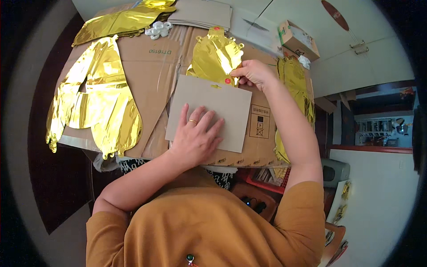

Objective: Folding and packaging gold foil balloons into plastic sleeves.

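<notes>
My left hand (195, 135) lies with fingers spread on a grey cardboard sheet (231, 118) that has a small hang slot near its top edge. Beyond the sheet lies a flat gold foil balloon (216, 55), its lower part covered by the cardboard. My right hand (252, 74) pinches the balloon's right edge, close to a round red sticker (227, 81). Another red sticker (216, 29) is at the balloon's far end. To the left, a larger gold foil balloon (95, 93) is spread over the brown cardboard work surface (153, 89).
More gold foil (120, 24) is piled at the far left beside white ribbon rolls (159, 30). Grey cardboard sheets (200, 13) are stacked at the back. A small carton (299, 41) stands at the far right, with gold foil (296, 84) along the right edge. A red basket (267, 180) sits below.
</notes>
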Demonstrator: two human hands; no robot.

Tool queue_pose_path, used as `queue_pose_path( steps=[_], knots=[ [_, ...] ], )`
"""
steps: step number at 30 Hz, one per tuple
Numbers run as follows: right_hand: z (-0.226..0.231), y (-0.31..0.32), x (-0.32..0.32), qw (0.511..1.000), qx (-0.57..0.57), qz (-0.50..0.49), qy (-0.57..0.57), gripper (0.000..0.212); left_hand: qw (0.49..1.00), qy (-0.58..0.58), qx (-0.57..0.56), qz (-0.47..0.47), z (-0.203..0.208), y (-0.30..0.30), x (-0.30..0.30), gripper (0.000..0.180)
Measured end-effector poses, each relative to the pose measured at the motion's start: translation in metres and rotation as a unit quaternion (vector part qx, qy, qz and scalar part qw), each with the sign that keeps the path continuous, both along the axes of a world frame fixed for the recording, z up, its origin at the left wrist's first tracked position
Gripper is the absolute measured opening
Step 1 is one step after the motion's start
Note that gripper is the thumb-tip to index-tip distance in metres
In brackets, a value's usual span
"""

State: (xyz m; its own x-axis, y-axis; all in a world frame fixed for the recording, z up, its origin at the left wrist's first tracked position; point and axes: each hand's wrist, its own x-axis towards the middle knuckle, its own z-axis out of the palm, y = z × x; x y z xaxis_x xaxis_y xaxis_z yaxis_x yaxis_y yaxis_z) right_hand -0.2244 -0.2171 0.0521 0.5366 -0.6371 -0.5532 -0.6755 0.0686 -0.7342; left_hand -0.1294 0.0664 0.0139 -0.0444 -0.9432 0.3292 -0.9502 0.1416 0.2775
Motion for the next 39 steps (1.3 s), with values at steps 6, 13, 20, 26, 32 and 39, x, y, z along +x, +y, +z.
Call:
queue_pose_path(
  steps=[6, 13, 20, 26, 32, 39],
  knots=[
    [0.01, 0.014, 0.002, 0.999, -0.025, -0.013, -0.021, 0.017, 1.0, 0.001, 0.007, 0.001, -0.003, 0.004, -0.002, 0.049],
    [0.002, 0.011, -0.011, 0.988, 0.005, 0.035, -0.15, 0.018, 1.0, 0.015, 0.015, 0.002, -0.003, 0.001, 0.0, 0.052],
    [-0.002, 0.013, -0.009, 0.988, -0.036, 0.074, -0.13, 0.023, 1.0, 0.007, 0.013, 0.006, -0.005, 0.002, -0.001, 0.052],
    [-0.028, 0.021, -0.023, 0.964, -0.086, 0.089, -0.236, 0.026, 1.0, 0.017, 0.015, 0.011, -0.004, 0.002, -0.001, 0.052],
    [-0.031, 0.047, -0.047, 0.922, -0.293, 0.169, -0.188, 0.027, 0.999, 0.029, 0.013, 0.009, -0.004, 0.001, -0.001, 0.052],
    [-0.027, 0.058, -0.053, 0.684, -0.583, 0.367, -0.241, 0.029, 0.997, 0.057, -0.045, -0.001, -0.015, 0.005, -0.001, 0.038]
  ],
)
